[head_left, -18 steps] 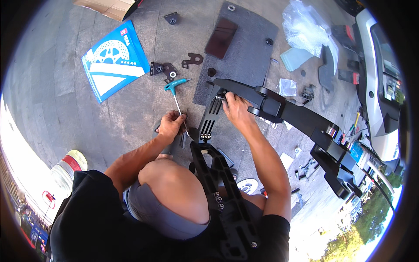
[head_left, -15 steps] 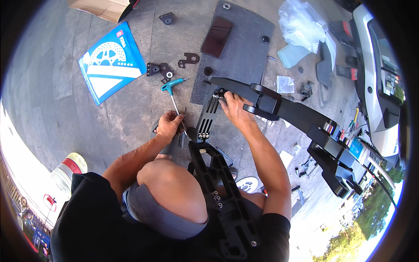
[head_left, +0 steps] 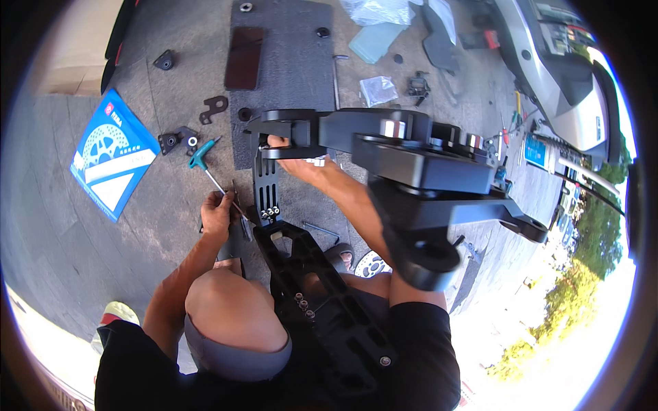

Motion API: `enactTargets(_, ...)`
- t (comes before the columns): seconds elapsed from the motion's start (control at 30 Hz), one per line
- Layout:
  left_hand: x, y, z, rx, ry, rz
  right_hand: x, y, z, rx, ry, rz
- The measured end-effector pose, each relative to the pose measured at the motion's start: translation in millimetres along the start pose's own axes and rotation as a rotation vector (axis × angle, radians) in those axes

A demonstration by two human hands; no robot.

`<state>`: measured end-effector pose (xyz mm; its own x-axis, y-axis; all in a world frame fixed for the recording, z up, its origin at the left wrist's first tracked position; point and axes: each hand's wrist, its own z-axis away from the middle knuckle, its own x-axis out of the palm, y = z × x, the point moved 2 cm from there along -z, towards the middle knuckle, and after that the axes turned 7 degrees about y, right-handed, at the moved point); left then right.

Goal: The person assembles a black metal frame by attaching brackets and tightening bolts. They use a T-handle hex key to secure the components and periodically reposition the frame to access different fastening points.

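My left hand [head_left: 216, 214] grips the shaft of a T-handle hex key with a teal handle [head_left: 199, 159], which points away from me. A long black metal frame [head_left: 322, 281] with cutouts and bolts leans across my lap. Its far end joins a slotted black bracket [head_left: 266, 185], with several silver bolts at the joint. My right hand [head_left: 305, 170] is closed around the upper end of that bracket, with its fingers partly hidden by a forked black metal arm [head_left: 404, 161]. This arm sticks out to the right and rises close to the camera, covering part of my right forearm.
Black brackets [head_left: 171, 142], a hooked plate [head_left: 213, 108] and a blue-and-white package [head_left: 113, 154] lie at the left. Beyond my hands, a dark mat [head_left: 291, 61] bears a phone-like slab [head_left: 245, 58]. A perforated brake disc [head_left: 371, 264] lies near my foot; a white vehicle [head_left: 569, 89] stands right.
The view has shifted, so the ground items sit further left. The forked black arm has tilted up toward the camera and looks larger. Both hands keep their holds.
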<state>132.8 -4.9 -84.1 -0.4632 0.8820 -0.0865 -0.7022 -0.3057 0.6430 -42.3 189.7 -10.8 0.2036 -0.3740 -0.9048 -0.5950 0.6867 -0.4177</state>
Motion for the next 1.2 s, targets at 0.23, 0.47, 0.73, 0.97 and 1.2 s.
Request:
enactTargets(0.23, -4.1, -16.7, -8.0, -0.055, 0.061, 0.096, 4.8, -17.6, 6.7, 0.071, -0.017, -0.187)
enactTargets(0.47, -15.0, -35.6, -28.9, 0.058, -0.047, 0.140, 9.2, -34.8, 7.4, 0.178, -0.014, -0.397)
enactTargets(0.73, -11.6, -35.6, -27.7, 0.193, 0.058, -0.079, 10.3, 0.6, 8.3, 0.666, 0.035, -1.139)
enactTargets(0.97, -8.8, -20.8, -18.5, -0.033, -0.019, 0.017, 4.1, 4.2, 2.4, 0.029, 0.072, -0.198)
enactTargets(1.2, 0.5, -3.4, -5.0, -0.077, -0.062, 0.123, 14.8, 1.0, 2.7, -0.294, 0.172, 0.139)
